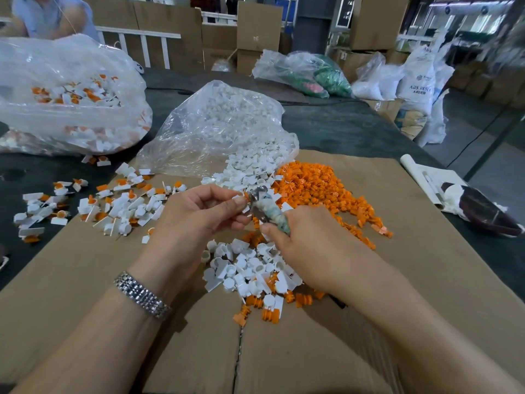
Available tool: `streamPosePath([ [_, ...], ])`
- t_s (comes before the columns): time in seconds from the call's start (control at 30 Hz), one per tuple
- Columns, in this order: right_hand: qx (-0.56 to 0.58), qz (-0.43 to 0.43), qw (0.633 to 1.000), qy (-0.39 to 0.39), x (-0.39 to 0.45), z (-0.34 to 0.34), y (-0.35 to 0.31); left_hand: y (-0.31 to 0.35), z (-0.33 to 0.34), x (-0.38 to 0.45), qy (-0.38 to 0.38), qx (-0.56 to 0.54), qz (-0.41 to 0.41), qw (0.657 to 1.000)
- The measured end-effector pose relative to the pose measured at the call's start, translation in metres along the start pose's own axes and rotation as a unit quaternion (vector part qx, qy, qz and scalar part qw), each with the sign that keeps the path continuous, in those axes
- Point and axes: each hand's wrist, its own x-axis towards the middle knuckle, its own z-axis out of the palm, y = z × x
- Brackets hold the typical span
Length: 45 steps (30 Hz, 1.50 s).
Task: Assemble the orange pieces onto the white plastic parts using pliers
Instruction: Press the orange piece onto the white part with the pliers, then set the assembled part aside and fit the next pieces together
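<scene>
Over the middle of the flattened cardboard that covers the bench, our two hands meet above the loose parts. Our left hand, with a metal watch band on its wrist, pinches a small white plastic part between thumb and fingertips, held up off the cardboard. Our right hand is wrapped tight around the cloth-bound handles of the pliers, whose metal nose touches the pinched part; we cannot tell whether an orange piece sits between them, as the spot is small and blurred.

Just below the hands lies a small heap of white plastic parts with a few orange ones at its near edge. Beyond the right hand spreads the pile of orange pieces, touching a spill of white parts that runs out of an open clear bag. To the left, assembled white-and-orange pieces lie scattered across cardboard and bench, and a second clear bag behind them holds more of the same. At the far left a person in a pale blue shirt is partly in view.
</scene>
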Motion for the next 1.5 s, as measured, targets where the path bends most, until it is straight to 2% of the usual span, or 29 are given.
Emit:
streamPosePath([
  [0.17, 0.103, 0.023, 0.991, -0.079, -0.006, -0.023, 0.012, 0.003, 0.001, -0.003, 0.017, 0.007, 0.024, 1.000],
  [0.23, 0.108, 0.049, 0.991, -0.061, -0.003, -0.032, 0.023, 0.004, 0.001, -0.004, 0.031, 0.030, 0.029, 0.999],
  [0.4, 0.014, 0.132, 0.990, 0.048, 0.027, -0.028, 0.066, 0.006, 0.005, -0.008, 0.053, 0.091, 0.033, 0.994],
  [0.5, -0.104, 0.184, 0.975, 0.075, 0.038, -0.013, 0.085, 0.008, 0.005, -0.008, 0.053, 0.125, 0.036, 0.990],
  [0.57, -0.152, 0.186, 0.967, 0.081, 0.040, -0.006, 0.089, 0.006, 0.002, -0.005, 0.073, 0.188, 0.059, 0.978],
  [0.63, -0.166, 0.176, 0.967, 0.084, 0.041, -0.001, 0.091, 0.003, -0.003, -0.002, 0.132, 0.292, 0.092, 0.943],
  [0.73, -0.142, 0.166, 0.973, 0.078, 0.042, 0.001, 0.094, 0.003, -0.013, 0.000, 0.209, 0.458, 0.131, 0.854],
  [0.8, -0.106, 0.153, 0.978, 0.089, 0.039, -0.003, 0.092, 0.003, -0.019, 0.001, 0.224, 0.530, 0.155, 0.803],
  [0.87, -0.086, 0.099, 0.984, 0.122, 0.036, -0.008, 0.087, 0.002, -0.022, 0.004, 0.226, 0.565, 0.154, 0.778],
  [0.97, -0.059, 0.002, 0.992, 0.114, 0.028, -0.011, 0.079, 0.002, -0.019, 0.004, 0.187, 0.552, 0.156, 0.797],
  [1.07, -0.050, -0.024, 0.998, 0.042, 0.022, -0.011, 0.077, 0.001, -0.014, 0.003, 0.096, 0.508, 0.146, 0.843],
  [1.17, 0.042, -0.039, 0.998, -0.003, 0.017, -0.020, 0.084, -0.003, -0.009, 0.002, 0.016, 0.470, 0.129, 0.873],
  [1.3, 0.097, -0.045, 0.993, -0.043, 0.015, -0.026, 0.087, -0.012, -0.006, 0.003, -0.037, 0.507, 0.117, 0.853],
  [1.37, 0.076, -0.043, 0.995, -0.050, 0.017, -0.020, 0.086, -0.015, -0.005, 0.004, -0.055, 0.529, 0.118, 0.838],
  [1.5, 0.000, -0.051, 0.999, -0.003, 0.023, -0.008, 0.078, -0.021, 0.003, 0.003, -0.106, 0.544, 0.123, 0.823],
])
